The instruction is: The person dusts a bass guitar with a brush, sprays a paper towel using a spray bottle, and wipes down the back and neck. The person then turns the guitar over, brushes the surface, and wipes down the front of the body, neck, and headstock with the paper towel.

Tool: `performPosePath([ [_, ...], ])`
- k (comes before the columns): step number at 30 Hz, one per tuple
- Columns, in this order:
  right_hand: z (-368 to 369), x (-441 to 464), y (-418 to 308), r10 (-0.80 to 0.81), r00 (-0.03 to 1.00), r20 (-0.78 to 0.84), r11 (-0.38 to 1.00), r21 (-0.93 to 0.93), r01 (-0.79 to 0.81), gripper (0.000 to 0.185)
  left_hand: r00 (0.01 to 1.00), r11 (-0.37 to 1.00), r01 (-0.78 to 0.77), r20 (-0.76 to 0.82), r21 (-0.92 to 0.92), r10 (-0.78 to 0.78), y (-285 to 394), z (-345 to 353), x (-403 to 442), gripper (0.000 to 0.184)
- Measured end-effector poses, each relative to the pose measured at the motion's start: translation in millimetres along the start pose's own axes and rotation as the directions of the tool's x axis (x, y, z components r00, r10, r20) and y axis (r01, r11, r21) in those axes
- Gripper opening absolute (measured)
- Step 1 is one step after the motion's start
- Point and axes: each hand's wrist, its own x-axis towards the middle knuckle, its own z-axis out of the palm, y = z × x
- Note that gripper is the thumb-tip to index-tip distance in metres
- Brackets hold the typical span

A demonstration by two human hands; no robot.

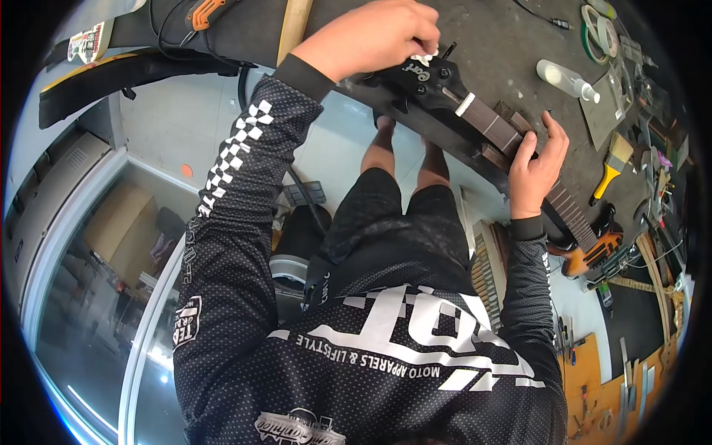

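An electric guitar with a black headstock (421, 76) and a dark fretboard (569, 213) lies across the bench; its orange-brown body (602, 248) is at the right. My left hand (386, 35) is closed, pinching a small white wad of cloth or paper (424, 57) against the headstock's far edge, by the tuning pegs. My right hand (539, 165) rests over the middle of the neck, thumb and index finger spread apart. Some of its other fingers are hidden. Dark blocks (513, 116) sit beside the neck near this hand.
A clear spray bottle (565, 79) lies beyond the neck. Farther right are a yellow-handled brush (612, 167), tape rolls (599, 33) and assorted tools. An orange-handled tool (205, 13) and a wooden strip (294, 30) lie left. Below the bench edge is a black bin (295, 241).
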Motion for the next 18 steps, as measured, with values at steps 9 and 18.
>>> performPosePath([
  [9, 0.8, 1.1, -0.5, -0.001, 1.000, -0.003, 1.000, 0.014, 0.001, 0.045, 0.825, 0.881, 0.472, -0.345, -0.016, -0.448, 0.1, 32.8, -46.9, 0.014],
  [18, -0.4, 0.5, 0.9, -0.007, 1.000, 0.021, 1.000, 0.012, 0.006, 0.045, 0.921, 0.867, 0.332, -0.327, 0.371, -0.212, 45.4, 40.4, -53.9, 0.004],
])
